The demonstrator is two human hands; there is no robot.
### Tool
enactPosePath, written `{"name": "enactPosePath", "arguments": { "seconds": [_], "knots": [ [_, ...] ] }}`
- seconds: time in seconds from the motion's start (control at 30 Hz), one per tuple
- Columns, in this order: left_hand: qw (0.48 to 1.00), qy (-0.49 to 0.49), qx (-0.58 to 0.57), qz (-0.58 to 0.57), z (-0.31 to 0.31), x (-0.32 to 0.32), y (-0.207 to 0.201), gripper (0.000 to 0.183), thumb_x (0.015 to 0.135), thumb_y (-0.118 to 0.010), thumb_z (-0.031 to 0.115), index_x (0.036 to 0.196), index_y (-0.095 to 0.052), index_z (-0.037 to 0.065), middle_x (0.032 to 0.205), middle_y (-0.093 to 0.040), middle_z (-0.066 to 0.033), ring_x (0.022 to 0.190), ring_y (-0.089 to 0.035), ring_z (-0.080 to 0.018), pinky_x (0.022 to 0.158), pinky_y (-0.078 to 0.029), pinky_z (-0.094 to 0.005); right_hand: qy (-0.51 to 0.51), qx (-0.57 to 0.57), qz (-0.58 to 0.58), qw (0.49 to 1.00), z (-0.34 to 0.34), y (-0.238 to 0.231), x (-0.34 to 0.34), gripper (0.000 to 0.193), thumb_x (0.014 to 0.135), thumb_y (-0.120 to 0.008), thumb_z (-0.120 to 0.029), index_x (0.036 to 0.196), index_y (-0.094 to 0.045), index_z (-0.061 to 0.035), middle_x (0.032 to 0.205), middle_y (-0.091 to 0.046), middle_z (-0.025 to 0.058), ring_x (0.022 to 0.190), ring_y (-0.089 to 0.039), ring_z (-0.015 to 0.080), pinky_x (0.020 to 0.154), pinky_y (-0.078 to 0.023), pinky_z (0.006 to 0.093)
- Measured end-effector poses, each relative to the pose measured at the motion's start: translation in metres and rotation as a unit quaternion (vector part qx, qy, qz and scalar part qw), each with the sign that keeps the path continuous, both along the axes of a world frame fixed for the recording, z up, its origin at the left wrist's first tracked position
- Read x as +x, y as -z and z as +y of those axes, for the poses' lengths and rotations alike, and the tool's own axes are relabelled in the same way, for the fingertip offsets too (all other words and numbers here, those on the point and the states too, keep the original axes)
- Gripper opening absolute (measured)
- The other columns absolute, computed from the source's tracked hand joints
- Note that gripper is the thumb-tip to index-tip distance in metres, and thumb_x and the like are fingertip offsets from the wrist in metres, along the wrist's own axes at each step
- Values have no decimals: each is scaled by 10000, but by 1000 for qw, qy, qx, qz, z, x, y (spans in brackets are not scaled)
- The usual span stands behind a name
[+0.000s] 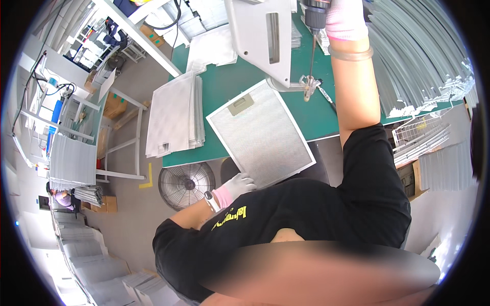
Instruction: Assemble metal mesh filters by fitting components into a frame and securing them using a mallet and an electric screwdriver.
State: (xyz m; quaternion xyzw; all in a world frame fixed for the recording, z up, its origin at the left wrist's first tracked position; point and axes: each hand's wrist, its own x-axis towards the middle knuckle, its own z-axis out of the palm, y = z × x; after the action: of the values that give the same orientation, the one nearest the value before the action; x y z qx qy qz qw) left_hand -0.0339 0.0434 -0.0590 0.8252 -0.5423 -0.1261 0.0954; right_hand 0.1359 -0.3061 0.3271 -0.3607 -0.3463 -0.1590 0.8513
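Note:
A flat mesh filter panel (265,137) with a white frame and a beige handle plate (241,104) lies tilted, its lower end past the table's front edge. My left hand (237,188), in a white glove with a pink cuff, grips the panel's lower left edge. My right hand (347,20), also gloved, is raised at the top beside a power screwdriver (315,19) with a long thin bit; its fingers are out of sight, so its grip is unclear. Below the bit, a clear fixture (308,86) sits at the end of a grey machine bracket (263,43), by the panel's upper right corner.
Several stacked panels (173,115) occupy the left of the green table (219,92). A marker pen (326,96) lies beside the fixture. Long rows of panels (413,56) stand at right. A round floor fan (187,184) is below the table edge. People work far left.

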Motion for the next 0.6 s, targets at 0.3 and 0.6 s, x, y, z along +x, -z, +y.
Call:
{"name": "enactPosePath", "arguments": {
  "seconds": [0.3,0.6],
  "knots": [
    [901,-403,-162,5,-71,132,-103,477,880,-650,383,1183,-611,17,958,-694,-219,934,-671,-379,888,-500,-458,23,114,94,989,16,12,-16,167,969,-641,-206,1108,-619,-117,797,-640,0,607,-591,85,551,-488,190],
    [932,-184,-303,-70,-146,95,-147,248,815,-704,157,1003,-626,16,876,-679,-173,755,-648,-383,706,-521,-451,113,12,108,988,31,17,-14,100,978,-625,-210,1055,-582,-163,789,-629,-16,604,-577,63,521,-450,177]
  ]
}}
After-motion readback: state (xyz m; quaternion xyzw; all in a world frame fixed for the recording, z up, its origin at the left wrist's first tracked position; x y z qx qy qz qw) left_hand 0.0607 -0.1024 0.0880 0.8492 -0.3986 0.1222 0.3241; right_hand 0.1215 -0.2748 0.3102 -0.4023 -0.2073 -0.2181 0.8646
